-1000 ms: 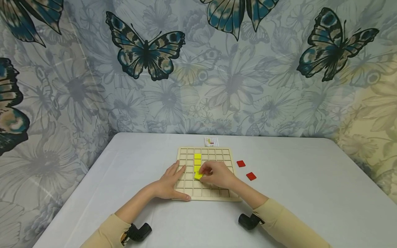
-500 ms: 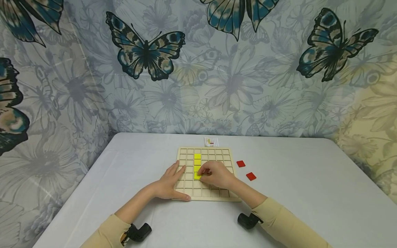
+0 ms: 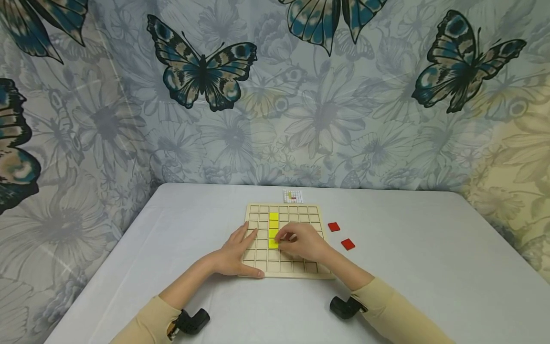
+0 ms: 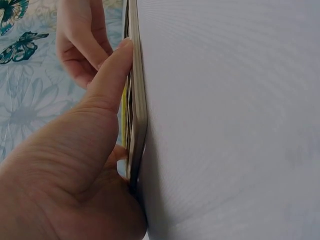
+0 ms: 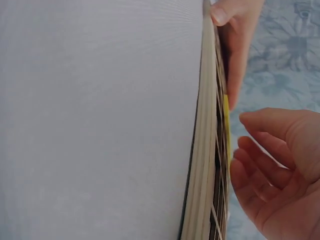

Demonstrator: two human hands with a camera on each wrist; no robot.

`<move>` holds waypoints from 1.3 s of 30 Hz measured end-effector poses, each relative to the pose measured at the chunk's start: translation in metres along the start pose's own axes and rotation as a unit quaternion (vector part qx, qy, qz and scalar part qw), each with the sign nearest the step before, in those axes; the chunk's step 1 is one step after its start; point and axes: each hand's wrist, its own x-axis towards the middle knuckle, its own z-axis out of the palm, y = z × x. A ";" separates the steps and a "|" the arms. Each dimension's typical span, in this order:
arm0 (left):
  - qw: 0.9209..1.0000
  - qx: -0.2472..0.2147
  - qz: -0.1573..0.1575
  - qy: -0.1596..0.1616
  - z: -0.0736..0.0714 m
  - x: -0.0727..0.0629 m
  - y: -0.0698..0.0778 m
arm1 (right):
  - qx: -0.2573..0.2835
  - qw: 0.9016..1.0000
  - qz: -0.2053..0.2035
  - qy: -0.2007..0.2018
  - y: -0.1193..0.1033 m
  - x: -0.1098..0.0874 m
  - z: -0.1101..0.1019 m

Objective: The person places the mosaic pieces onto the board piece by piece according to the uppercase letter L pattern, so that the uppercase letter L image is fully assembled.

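The wooden grid board (image 3: 296, 268) lies flat on the white worktop (image 3: 412, 229), centred toward the far edge. The left hand (image 3: 235, 253) is spread out, its fingers on the board's left edge and its thumb along the near edge, gripping nothing. The right hand (image 3: 302, 242) is above the board's middle, fingers loosely bent and thumb held apart from them, with nothing between; the fingertips are at the right side of the lowest yellow tile, contact cannot be determined. Four yellow tiles (image 3: 273, 229) form a continuous column in the board's third column from the left, starting one row below its far edge. Two red tiles (image 3: 348, 244) lie apart on the worktop, just off the board's right edge. A small printed card (image 3: 292, 196) lies between the board's far edge and the worktop's far edge.
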 end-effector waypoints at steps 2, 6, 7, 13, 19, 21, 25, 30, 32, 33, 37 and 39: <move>1.000 0.001 -0.001 0.000 0.000 0.000 0.000 | 0.016 1.000 0.023 0.008 0.000 -0.003 -0.003; 1.000 0.000 -0.002 0.001 0.001 0.000 0.001 | 0.024 0.997 0.071 0.035 0.003 -0.008 -0.013; 1.000 0.000 -0.001 0.001 0.001 0.000 0.001 | 0.024 0.996 0.079 0.043 0.003 -0.009 -0.016; 1.000 -0.005 0.009 0.000 0.001 -0.001 0.001 | -0.003 0.990 0.114 0.082 0.015 -0.017 -0.041; 1.000 -0.009 0.012 0.001 0.001 -0.002 0.001 | -0.048 0.984 0.143 0.095 0.037 -0.027 -0.066; 1.000 -0.008 0.009 0.000 0.002 -0.003 0.000 | -0.067 0.982 0.153 0.091 0.044 -0.029 -0.072; 1.000 -0.006 0.006 -0.002 0.003 -0.002 -0.001 | -0.093 0.975 0.188 0.077 0.056 -0.032 -0.079; 1.000 -0.007 0.008 0.002 0.003 -0.002 -0.001 | -0.112 0.969 0.213 0.057 0.062 -0.033 -0.081; 1.000 -0.006 0.010 0.002 0.003 -0.002 -0.001 | -0.116 0.969 0.212 0.051 0.064 -0.033 -0.081; 1.000 -0.006 0.010 0.001 0.003 -0.001 -0.002 | -0.115 0.970 0.210 0.049 0.065 -0.033 -0.082; 1.000 -0.004 0.010 0.001 0.003 0.000 -0.002 | -0.101 0.973 0.203 0.043 0.068 -0.034 -0.084; 1.000 -0.004 0.010 0.002 0.002 0.000 -0.001 | -0.090 0.975 0.200 0.041 0.070 -0.035 -0.085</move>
